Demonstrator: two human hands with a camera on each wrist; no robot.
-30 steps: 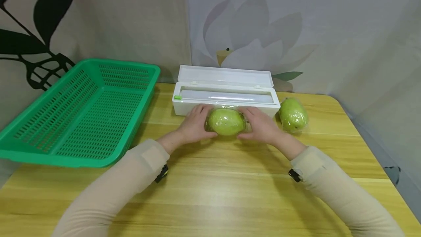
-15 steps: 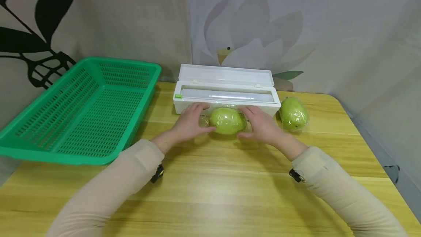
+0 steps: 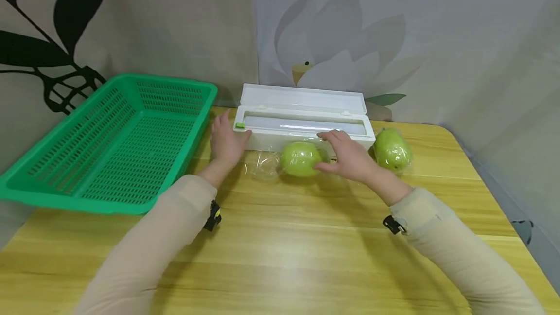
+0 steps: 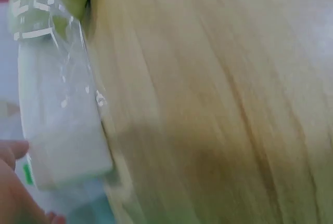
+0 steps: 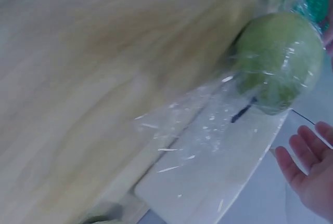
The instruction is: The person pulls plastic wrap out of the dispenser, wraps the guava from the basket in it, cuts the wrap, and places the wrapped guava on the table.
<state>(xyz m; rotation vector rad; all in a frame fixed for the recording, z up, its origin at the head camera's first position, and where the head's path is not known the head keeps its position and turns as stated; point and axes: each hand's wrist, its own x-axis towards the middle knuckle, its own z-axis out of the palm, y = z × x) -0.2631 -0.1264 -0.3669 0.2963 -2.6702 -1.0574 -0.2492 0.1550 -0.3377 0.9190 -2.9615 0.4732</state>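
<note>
A green pear (image 3: 300, 159) lies in loose cling film (image 3: 264, 164) before a white cling film dispenser (image 3: 306, 125), whose lid is up. At the dispenser's left end, my left hand (image 3: 227, 141) has its fingers extended and its thumb close to the green slider (image 3: 240, 125); whether the thumb touches is unclear. In the left wrist view, part of the left hand (image 4: 18, 193) shows beside the box. My right hand (image 3: 350, 157) is by the pear's right side, with fingers spread. The right wrist view shows the right hand (image 5: 312, 174) holding nothing, apart from the pear (image 5: 278, 60) and its dark stem.
A second wrapped pear (image 3: 392, 149) sits right of the dispenser. The large green basket (image 3: 205, 111) stands at the left with nothing seen inside it. Behind the wooden table (image 3: 280, 256) hangs a printed cloth backdrop (image 3: 175, 23).
The left hand has left the pear's left side and moved left and back to the dispenser's end, uncovering the loose film there. The right hand has stayed nearly in place.
</note>
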